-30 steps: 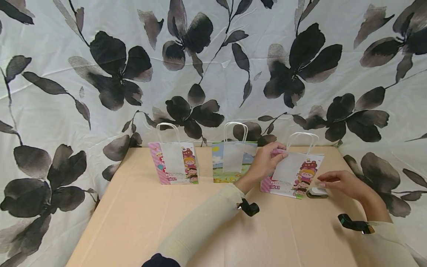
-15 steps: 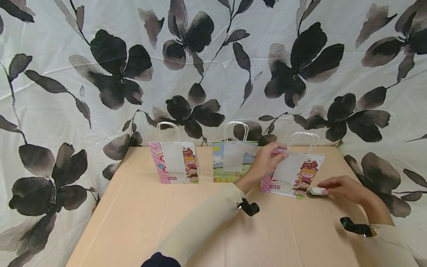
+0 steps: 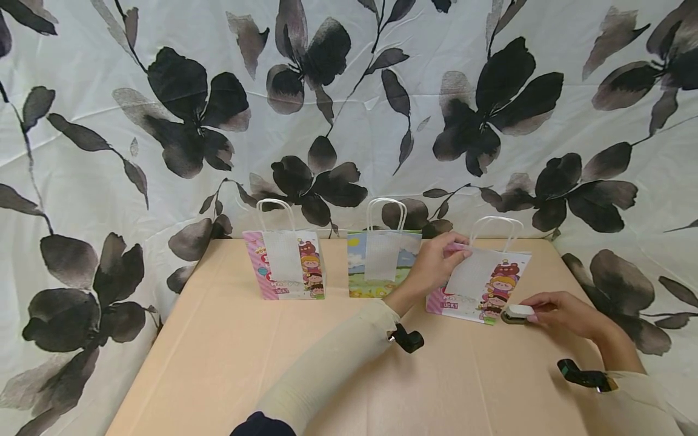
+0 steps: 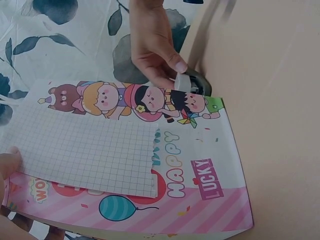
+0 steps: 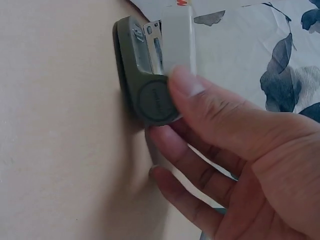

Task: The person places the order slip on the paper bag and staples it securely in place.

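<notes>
My left hand (image 3: 433,264) pinches the upper left edge of the right-hand paper bag (image 3: 493,297), a pink and white one with cartoon figures. A sheet of grid paper (image 4: 95,155) lies over the bag's front; my left thumb rests on its edge, with fingers behind the bag. The bag leans slightly. Beside its lower right corner, my right hand (image 3: 567,312) holds a small green and white stapler (image 5: 145,75) by its rear end, thumb on the side. The stapler's jaws stand apart near the bag's edge. Whether it touches the table cannot be told.
Two more paper bags stand to the left: a pink and white bag (image 3: 264,266) and a blue and green bag (image 3: 357,284). Each carries a white sheet on its front. All rest on the light wooden table (image 3: 349,375), before a floral cloth (image 3: 403,30).
My right hand has come down to the stapler and taken hold of its rear end. The stapler has shifted slightly. My left hand keeps its grip on the bag.
</notes>
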`<state>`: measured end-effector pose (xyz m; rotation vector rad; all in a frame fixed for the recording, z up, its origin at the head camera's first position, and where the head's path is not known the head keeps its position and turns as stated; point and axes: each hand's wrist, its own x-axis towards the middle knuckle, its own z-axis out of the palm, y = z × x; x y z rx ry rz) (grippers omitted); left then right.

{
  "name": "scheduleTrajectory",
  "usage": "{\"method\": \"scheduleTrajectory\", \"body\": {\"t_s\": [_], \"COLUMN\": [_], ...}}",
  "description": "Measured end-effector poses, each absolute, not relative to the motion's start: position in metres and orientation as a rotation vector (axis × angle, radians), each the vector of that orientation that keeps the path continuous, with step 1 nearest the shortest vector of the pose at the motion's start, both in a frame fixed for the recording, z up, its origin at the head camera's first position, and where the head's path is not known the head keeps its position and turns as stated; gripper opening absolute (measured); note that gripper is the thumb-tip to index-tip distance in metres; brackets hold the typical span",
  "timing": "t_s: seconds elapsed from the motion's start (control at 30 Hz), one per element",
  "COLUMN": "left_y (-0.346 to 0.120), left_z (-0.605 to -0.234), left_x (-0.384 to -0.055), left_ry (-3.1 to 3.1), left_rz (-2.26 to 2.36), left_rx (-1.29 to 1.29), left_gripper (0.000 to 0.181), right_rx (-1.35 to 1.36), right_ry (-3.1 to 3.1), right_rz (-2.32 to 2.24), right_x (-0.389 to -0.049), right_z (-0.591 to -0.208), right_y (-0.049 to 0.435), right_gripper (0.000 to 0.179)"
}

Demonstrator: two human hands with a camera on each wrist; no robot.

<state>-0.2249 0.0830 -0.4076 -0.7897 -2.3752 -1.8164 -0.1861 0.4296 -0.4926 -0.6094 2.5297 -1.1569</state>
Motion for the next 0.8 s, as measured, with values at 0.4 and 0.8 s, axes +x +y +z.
{"method": "scheduleTrajectory", "body": {"t_s": [0.4, 0.8], "left_y": [0.084, 0.084], "left_z": [-0.408, -0.410], "left_x": [-0.225, -0.226], "left_ry": [-2.389, -2.378], "left_rz": [-1.800, -1.828], "left_rx": [-0.779, -0.789], "left_gripper": [0.019, 0.019], "right_rx": [-0.414, -0.496], "right_ry": [2.407, 2.304], "right_rz": [-1.336, -1.641], "right_x": [-0.187, -0.188], "right_z": [-0.473, -0.460], "right_y": [0.425, 0.420], "right_gripper": [0.033, 0.034]}}
